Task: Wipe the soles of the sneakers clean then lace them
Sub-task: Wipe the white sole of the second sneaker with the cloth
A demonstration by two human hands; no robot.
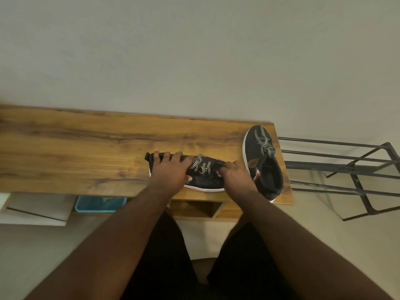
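Near sneaker on tabletop, left hand gripping it, right hand apparently pinching lace. Far sneaker already laced. Lacing stage, nearly done.

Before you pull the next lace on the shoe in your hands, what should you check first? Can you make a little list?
1. Left hand steadies the black white-soled sneaker: ok.
2. Right hand pinches a lace end: cannot tell, fingers hide it.
3. Black-and-white patterned lace threaded across the sneaker: ok.
4. Sneaker rests fully on the wooden table: ok.
5. Second black sneaker out of the way: ok, apart by the table's right edge.
6. Soles wiped clean: cannot tell, undersides hidden.
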